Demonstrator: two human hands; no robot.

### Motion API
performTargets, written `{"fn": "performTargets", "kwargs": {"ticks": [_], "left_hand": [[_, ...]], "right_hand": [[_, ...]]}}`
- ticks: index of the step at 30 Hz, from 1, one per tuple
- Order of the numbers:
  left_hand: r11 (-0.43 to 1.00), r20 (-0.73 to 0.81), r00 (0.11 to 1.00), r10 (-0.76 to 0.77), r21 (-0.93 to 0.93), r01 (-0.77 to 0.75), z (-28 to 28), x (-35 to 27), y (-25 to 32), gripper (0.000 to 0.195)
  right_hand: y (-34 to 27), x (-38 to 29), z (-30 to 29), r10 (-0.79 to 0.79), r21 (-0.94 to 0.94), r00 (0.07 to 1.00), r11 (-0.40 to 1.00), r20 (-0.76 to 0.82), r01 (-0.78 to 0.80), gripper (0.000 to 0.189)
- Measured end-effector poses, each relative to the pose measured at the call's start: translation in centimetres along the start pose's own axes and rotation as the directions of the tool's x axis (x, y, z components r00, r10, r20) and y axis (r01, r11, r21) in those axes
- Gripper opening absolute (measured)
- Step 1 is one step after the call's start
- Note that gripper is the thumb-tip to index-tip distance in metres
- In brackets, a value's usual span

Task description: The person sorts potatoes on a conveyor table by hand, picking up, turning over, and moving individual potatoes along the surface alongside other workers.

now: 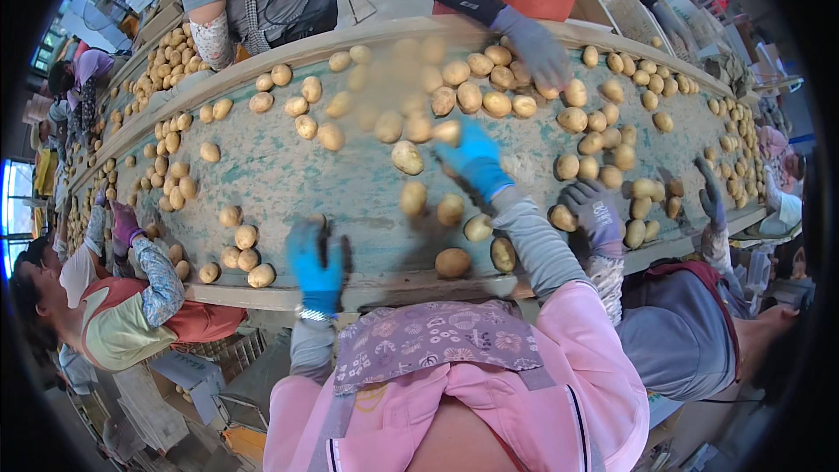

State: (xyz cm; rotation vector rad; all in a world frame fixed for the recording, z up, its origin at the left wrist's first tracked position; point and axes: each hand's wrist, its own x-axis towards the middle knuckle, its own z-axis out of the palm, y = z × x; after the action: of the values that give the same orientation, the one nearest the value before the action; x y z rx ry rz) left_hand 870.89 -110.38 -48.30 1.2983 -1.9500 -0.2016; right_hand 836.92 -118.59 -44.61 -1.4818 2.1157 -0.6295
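A wide conveyor belt (pixel 262 144) with a worn green surface carries many potatoes. My right hand (pixel 473 156), in a blue glove, reaches over its middle with the fingertips at a potato (pixel 448 133); whether they grip it is unclear. Just left of those fingers lies a paler, blotched potato (pixel 408 157). My left hand (pixel 316 262), also blue-gloved, is over the belt's near edge. Its fingers point away from me, and a small part of a potato (pixel 317 217) shows at their tips. Between my hands, near the edge, rests a browner potato (pixel 453 263).
Across the belt a co-worker's grey-gloved hand (pixel 537 49) touches potatoes. Close on my right, another co-worker's gloved hand (pixel 593 210) is beside a potato. A purple-gloved hand (pixel 124 223) is at the left. Wooden rails (pixel 367 33) border the belt. A blurry smudge veils the upper middle.
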Motion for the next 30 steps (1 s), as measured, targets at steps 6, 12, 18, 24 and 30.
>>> {"fn": "performTargets", "kwargs": {"ticks": [6, 12, 18, 24, 30], "left_hand": [[0.809, 0.263, 0.774, 0.576, -0.316, -0.495, 3.8, 2.7, 4.0, 0.038], [0.983, 0.415, 0.894, 0.169, -0.010, -0.181, 0.5, 5.3, -4.9, 0.045], [0.964, 0.152, 0.957, 0.245, -0.138, -0.225, 2.0, 10.1, -3.7, 0.055], [0.895, 0.356, 0.829, 0.431, -0.055, -0.442, 5.7, 14.5, -2.8, 0.059], [0.948, 0.300, 0.913, 0.278, 0.068, -0.311, 4.4, 17.2, -12.3, 0.045]], "right_hand": [[-8.9, -4.9, 5.6, -0.317, 0.411, 0.943, 0.876, 0.101, 0.250, 0.073], [-11.3, -9.4, 4.1, -0.301, 0.822, 0.954, 0.539, -0.018, 0.185, 0.086], [-12.9, -11.4, 4.4, -0.167, 0.957, 0.985, 0.290, 0.029, 0.021, 0.073], [-11.9, -12.0, 4.9, -0.519, 0.668, 0.846, -0.588, 0.122, -0.457, 0.041], [-9.4, -14.0, 3.5, -0.093, 0.983, 0.990, -0.139, 0.109, -0.121, 0.044]]}}
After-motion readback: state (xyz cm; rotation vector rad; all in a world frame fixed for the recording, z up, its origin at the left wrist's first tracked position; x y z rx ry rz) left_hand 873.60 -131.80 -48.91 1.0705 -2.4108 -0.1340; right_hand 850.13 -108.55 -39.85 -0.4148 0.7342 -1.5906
